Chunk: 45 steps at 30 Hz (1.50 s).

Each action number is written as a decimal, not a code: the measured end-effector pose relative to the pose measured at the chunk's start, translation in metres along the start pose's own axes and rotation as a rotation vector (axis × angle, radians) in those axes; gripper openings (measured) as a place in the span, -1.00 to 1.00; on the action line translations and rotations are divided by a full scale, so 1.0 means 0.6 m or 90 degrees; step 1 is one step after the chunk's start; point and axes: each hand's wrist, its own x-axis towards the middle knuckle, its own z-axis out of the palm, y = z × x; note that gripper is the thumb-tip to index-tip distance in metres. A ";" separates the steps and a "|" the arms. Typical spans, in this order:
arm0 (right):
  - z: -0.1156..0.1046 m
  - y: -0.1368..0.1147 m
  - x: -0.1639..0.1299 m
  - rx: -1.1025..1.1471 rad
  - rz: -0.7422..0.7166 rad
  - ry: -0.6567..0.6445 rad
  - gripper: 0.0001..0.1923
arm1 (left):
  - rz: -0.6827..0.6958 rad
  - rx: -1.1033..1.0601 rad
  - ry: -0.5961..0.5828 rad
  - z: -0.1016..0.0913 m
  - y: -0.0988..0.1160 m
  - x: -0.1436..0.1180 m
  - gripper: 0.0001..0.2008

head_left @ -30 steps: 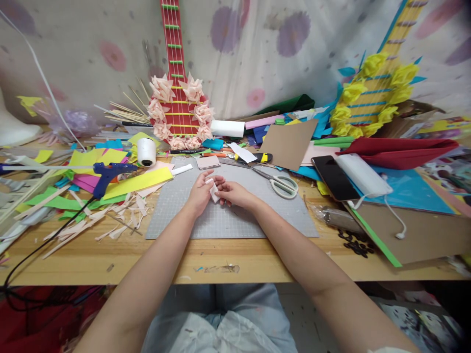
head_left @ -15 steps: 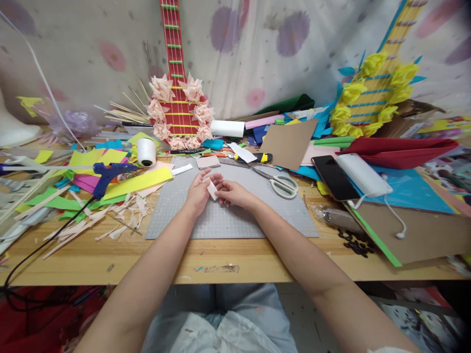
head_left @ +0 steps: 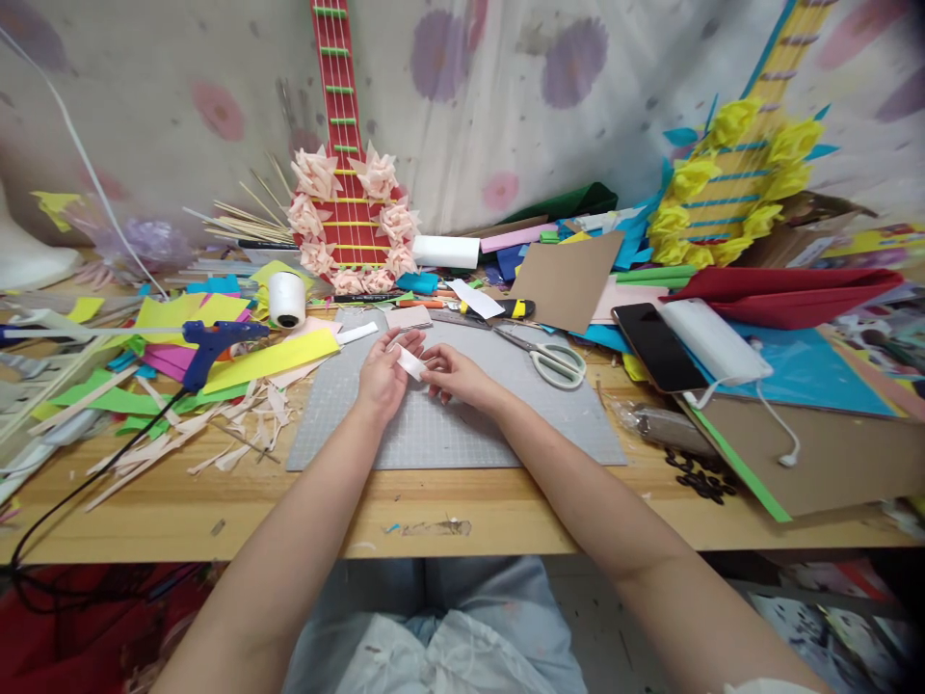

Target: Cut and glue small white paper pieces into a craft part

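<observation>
Red paper guitar's point(head_left: 345, 173) neck top beyond the upper edge

A pale cloth backdrop point(head_left: 506, 106) printed with faded purple and pink blotches hangs across the far side as the wall. In front of it runs a light wooden table point(head_left: 217, 520), its near edge crossing the view from left to right. Below that edge, at the near left, red fabric point(head_left: 65, 627) lies in shadow. The light is even and soft.
</observation>
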 end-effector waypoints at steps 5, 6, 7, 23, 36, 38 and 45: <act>-0.003 0.000 0.001 0.093 -0.015 0.071 -0.63 | 0.024 -0.014 0.039 -0.005 0.006 0.006 -0.77; -0.005 0.002 0.003 0.098 -0.015 0.097 -0.62 | 0.026 -0.024 0.041 -0.006 0.007 0.007 -0.78; -0.005 0.004 0.005 0.102 -0.013 0.119 -0.60 | 0.027 -0.036 0.041 -0.007 0.008 0.008 -0.79; 0.008 0.002 0.016 0.132 0.031 0.144 -0.73 | 0.001 -0.039 -0.002 0.003 0.007 0.002 -0.80; -0.005 0.019 0.018 -0.041 -0.055 0.215 -0.75 | -0.021 -0.037 -0.004 -0.007 0.012 0.004 -0.80; -0.010 0.023 0.019 -0.071 -0.069 0.222 -0.74 | -0.045 -0.034 -0.026 -0.009 0.022 0.002 -0.84; -0.037 0.020 0.012 -0.176 -0.132 0.153 -0.75 | -0.153 0.160 -0.077 -0.019 0.042 -0.003 -0.64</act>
